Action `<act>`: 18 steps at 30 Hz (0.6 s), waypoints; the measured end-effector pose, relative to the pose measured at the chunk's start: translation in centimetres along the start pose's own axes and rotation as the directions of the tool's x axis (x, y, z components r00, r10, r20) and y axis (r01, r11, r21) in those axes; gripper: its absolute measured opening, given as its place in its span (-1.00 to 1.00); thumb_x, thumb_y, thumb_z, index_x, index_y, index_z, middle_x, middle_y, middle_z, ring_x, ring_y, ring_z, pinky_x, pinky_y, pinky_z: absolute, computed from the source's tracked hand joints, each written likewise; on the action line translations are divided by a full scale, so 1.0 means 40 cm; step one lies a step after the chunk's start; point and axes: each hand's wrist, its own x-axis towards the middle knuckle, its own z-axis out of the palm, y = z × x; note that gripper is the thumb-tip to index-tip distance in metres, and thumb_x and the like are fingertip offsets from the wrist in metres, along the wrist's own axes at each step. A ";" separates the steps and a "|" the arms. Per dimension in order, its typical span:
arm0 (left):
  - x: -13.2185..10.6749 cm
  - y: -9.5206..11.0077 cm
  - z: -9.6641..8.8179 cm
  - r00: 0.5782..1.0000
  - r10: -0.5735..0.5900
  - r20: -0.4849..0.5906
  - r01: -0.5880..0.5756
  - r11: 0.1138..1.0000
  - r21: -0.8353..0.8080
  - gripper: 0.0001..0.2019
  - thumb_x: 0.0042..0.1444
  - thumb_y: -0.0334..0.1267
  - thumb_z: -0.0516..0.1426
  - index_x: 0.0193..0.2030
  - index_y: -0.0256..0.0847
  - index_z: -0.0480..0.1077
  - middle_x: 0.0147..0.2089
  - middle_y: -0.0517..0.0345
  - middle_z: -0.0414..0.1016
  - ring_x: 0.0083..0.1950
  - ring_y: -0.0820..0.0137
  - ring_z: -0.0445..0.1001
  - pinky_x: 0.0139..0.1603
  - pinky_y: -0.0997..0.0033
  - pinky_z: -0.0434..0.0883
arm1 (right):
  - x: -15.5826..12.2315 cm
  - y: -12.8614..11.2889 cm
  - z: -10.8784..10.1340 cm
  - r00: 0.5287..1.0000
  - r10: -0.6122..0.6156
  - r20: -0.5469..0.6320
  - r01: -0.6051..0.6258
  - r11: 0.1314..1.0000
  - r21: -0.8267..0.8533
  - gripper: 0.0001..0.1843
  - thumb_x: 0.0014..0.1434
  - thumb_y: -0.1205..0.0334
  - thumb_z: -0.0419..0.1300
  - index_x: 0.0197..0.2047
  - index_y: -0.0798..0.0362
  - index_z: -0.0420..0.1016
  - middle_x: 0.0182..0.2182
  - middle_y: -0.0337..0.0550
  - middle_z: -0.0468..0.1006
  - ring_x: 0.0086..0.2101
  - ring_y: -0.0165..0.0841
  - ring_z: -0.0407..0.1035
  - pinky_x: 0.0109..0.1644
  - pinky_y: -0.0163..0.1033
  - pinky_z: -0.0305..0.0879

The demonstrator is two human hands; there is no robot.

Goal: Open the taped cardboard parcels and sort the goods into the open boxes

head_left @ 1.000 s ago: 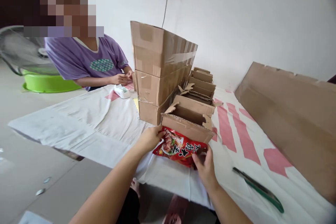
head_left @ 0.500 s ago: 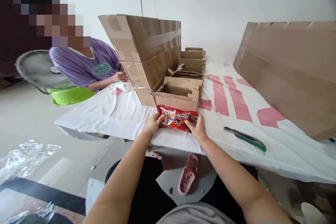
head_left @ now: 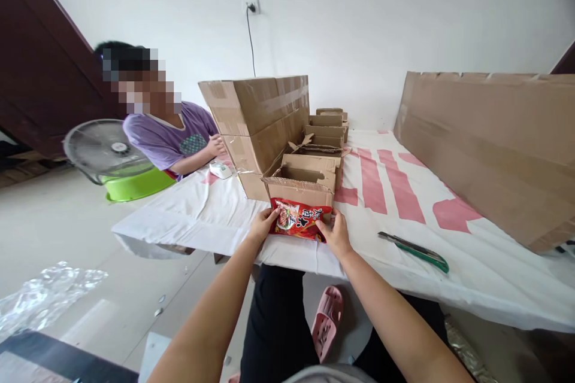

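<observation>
A red printed food packet [head_left: 299, 221] leans up in front of an open cardboard box [head_left: 305, 188], close to the table's near edge. My left hand [head_left: 263, 224] grips the packet's left end, thumb on its face. At the other end, my right hand [head_left: 336, 232] holds it the same way, thumb on the front and fingers behind, partly hidden. A green utility knife [head_left: 417, 251] lies on the white cloth, right of my right hand.
Stacked cardboard cartons [head_left: 265, 114] rise left of a row of open boxes [head_left: 326, 134]. A large cardboard sheet [head_left: 485, 143] stands at right. Across the table's left side sits a person in a purple shirt [head_left: 166, 143], near a fan [head_left: 108, 149] and a white computer mouse [head_left: 221, 169].
My view has tilted up, so the table and boxes appear lower and more wall shows. Both hands keep their hold on the packet. My left leg has shifted inward beneath the table.
</observation>
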 end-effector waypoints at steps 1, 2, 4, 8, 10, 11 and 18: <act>0.000 0.000 -0.001 1.000 0.002 0.004 -0.002 1.000 -0.010 -0.34 -0.18 0.37 0.18 -0.35 -0.32 0.49 -0.44 0.04 0.57 -0.38 0.26 0.49 -0.36 0.39 0.37 | -0.001 0.000 -0.001 1.000 0.001 -0.001 -0.001 1.000 0.003 -0.34 0.11 -0.16 0.21 0.12 0.13 0.29 -0.04 0.11 0.45 -0.01 -0.13 0.35 0.07 0.03 0.33; 0.000 0.001 -0.002 1.000 0.004 0.008 -0.004 1.000 -0.020 -0.35 -0.18 0.36 0.18 -0.35 -0.32 0.50 -0.43 0.03 0.57 -0.37 0.24 0.50 -0.36 0.37 0.38 | -0.001 -0.001 -0.001 1.000 0.002 -0.001 -0.002 1.000 0.007 -0.34 0.11 -0.17 0.21 0.11 0.13 0.29 -0.04 0.10 0.46 -0.01 -0.13 0.35 0.07 0.03 0.33; 0.000 0.001 -0.005 1.000 0.009 0.014 -0.008 0.999 -0.033 -0.36 -0.18 0.35 0.18 -0.38 -0.32 0.50 -0.45 0.00 0.57 -0.36 0.21 0.51 -0.35 0.34 0.39 | -0.002 -0.001 -0.002 1.000 0.000 -0.001 0.000 1.000 0.015 -0.34 0.11 -0.18 0.20 0.11 0.13 0.29 -0.05 0.10 0.46 -0.03 -0.13 0.36 0.07 0.04 0.34; 0.005 -0.006 -0.009 0.999 0.017 0.032 -0.016 0.999 -0.034 -0.41 -0.17 0.31 0.19 -0.47 -0.31 0.47 -0.50 0.00 0.55 -0.39 0.20 0.51 -0.34 0.30 0.41 | 0.000 0.003 -0.002 1.000 -0.002 -0.004 0.002 0.999 0.034 -0.33 0.11 -0.19 0.20 0.10 0.13 0.29 -0.05 0.11 0.47 -0.05 -0.14 0.38 0.02 0.02 0.36; 0.009 -0.013 -0.009 0.999 0.025 0.041 -0.024 0.999 -0.027 -0.44 -0.14 0.27 0.18 -0.47 -0.31 0.46 -0.51 0.01 0.55 -0.38 0.19 0.51 -0.33 0.29 0.42 | 0.001 0.005 -0.001 1.000 -0.002 -0.007 0.002 0.999 0.039 -0.33 0.09 -0.20 0.21 0.09 0.11 0.29 -0.06 0.08 0.47 -0.06 -0.15 0.39 0.01 0.01 0.37; 0.010 -0.016 -0.009 0.999 0.031 0.045 -0.030 0.999 -0.022 -0.46 -0.12 0.26 0.18 -0.46 -0.31 0.46 -0.50 0.01 0.55 -0.36 0.18 0.52 -0.31 0.28 0.42 | 0.001 0.005 0.000 1.000 -0.002 -0.009 0.002 0.999 0.039 -0.34 0.09 -0.21 0.22 0.08 0.10 0.30 -0.07 0.06 0.48 -0.08 -0.16 0.39 0.01 0.00 0.37; 0.017 -0.018 -0.009 0.993 0.115 0.037 -0.115 0.993 0.008 -0.55 -0.01 0.14 0.12 -0.26 -0.26 0.48 -0.23 -0.02 0.62 -0.09 0.12 0.52 -0.03 0.23 0.41 | 0.002 -0.014 -0.001 0.991 0.043 -0.130 -0.046 0.999 -0.020 -0.29 -0.06 -0.33 0.28 -0.06 0.06 0.32 -0.18 -0.01 0.45 -0.31 -0.23 0.36 -0.15 -0.04 0.39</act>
